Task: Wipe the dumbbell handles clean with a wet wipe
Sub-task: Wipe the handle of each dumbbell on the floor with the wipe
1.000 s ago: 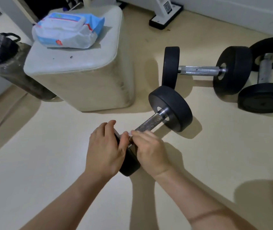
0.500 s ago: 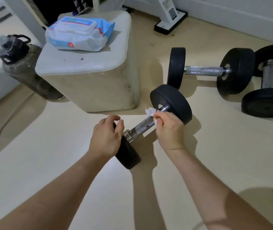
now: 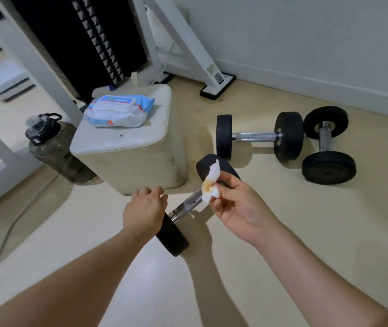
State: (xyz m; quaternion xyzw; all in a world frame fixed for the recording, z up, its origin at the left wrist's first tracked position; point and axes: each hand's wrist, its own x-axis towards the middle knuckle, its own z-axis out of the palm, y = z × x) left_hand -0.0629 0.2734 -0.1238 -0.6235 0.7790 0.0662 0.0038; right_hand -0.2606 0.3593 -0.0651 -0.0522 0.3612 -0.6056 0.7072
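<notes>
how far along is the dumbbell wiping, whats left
Done: the wet wipe in the right hand carries a brown stain, so the nearest dumbbell has had some wiping. In hand: the left hand grips that dumbbell's near plate, with the wipe at the handle's far end. Left: the second dumbbell and third dumbbell lie beyond; whether their handles are clean cannot be told.

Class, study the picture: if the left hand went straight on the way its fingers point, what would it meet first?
Probably the cream stool. The left hand, gripping the dumbbell, points at its front side, with only floor between; depth is uncertain from one view.
</notes>
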